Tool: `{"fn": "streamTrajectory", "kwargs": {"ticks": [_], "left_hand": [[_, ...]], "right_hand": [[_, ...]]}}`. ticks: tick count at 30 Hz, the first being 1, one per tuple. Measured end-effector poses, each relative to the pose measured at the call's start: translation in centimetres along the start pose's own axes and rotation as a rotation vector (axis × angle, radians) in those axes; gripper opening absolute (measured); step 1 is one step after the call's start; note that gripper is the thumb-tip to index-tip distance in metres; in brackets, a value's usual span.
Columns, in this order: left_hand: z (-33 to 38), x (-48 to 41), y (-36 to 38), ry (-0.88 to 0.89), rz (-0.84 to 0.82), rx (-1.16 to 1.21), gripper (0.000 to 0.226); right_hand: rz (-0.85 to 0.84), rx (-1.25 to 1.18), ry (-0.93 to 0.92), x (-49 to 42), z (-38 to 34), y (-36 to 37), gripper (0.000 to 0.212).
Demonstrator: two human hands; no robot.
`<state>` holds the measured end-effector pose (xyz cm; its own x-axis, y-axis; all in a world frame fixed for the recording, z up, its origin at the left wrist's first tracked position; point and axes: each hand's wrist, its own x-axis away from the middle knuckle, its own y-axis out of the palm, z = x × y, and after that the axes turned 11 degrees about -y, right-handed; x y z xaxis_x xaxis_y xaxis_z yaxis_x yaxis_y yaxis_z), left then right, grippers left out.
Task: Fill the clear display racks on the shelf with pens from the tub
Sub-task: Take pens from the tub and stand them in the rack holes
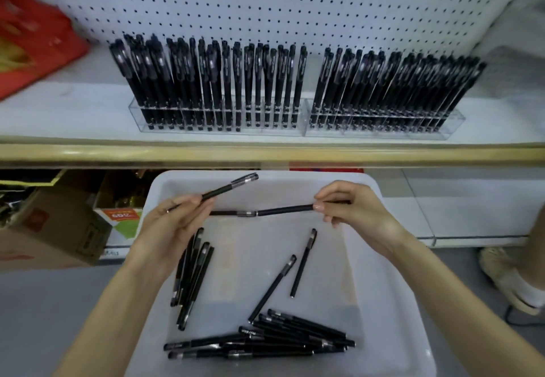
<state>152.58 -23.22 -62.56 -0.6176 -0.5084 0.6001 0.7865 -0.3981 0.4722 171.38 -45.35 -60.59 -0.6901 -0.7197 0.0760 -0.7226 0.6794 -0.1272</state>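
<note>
white pegboard (265, 8) at the back, white shelf (73, 111) with a wood-coloured front edge below it, and two clear racks side by side on that shelf. the left rack (265, 132) has black pens standing upright, dense at its left end and thinner towards the right; the right rack (454, 126) is packed along its whole length, its pens leaning right. under the shelf edge sits the pale tub (153, 188), and both hands are over it. the left hand (174, 223) has its fingers curled round the lower end of a pen (230, 186), thumb on the barrel, cap end pointing up and right. the right hand (354, 211) pinches the end of a second pen (286, 209) between thumb and fingertips, the barrel stretching left, nearly level. a further black length lines up with its tip - whether that is held or lying in the tub, cannot tell. down in the tub: a loose bundle (191, 276) by the left wrist, two single pens (272, 288) in the middle, a heap (265, 341) along the near side. red bag (35, 37) on the shelf's left end, cardboard box (53, 229) on the floor at left, a shoe (507, 279) at far right.
</note>
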Motion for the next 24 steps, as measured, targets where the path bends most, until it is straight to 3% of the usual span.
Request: {"fn": "streamTrajectory", "kwargs": {"ticks": [2, 9, 11, 14, 16, 21, 22, 24], "left_hand": [[-0.2, -0.1, 0.4, -0.052, -0.010, 0.080, 0.020], [-0.3, -0.8, 1.4, -0.268, -0.015, 0.275, 0.008], [0.0, -0.9, 1.5, -0.291, -0.047, 0.321, 0.023], [0.7, -1.3, 1.4, -0.309, -0.145, 0.423, 0.070], [1.1, -1.5, 1.3, -0.302, -0.172, 0.463, 0.080], [2.3, -1.2, 1.2, -0.251, -0.222, 0.483, 0.086], [2.6, -1.1, 1.3, -0.250, -0.221, 0.481, 0.081], [3.0, -1.0, 1.8, -0.227, -0.208, 0.441, 0.046]], "right_hand": [[0.061, -0.046, -0.010, -0.9, -0.5, 0.2, 0.012], [0.094, -0.382, -0.026, -3.1, -2.0, 1.8, 0.017], [0.088, -0.365, -0.044, -3.5, -2.3, 2.2, 0.022], [0.077, -0.273, -0.110, -4.2, -2.8, 2.9, 0.025], [0.072, -0.199, -0.169, -4.9, -3.4, 3.3, 0.022], [0.123, -0.020, -0.413, -7.1, -6.7, 4.3, 0.041], [0.143, 0.016, -0.470, -7.8, -7.5, 4.4, 0.043], [0.179, 0.093, -0.564, -9.1, -8.9, 4.8, 0.043]]}}
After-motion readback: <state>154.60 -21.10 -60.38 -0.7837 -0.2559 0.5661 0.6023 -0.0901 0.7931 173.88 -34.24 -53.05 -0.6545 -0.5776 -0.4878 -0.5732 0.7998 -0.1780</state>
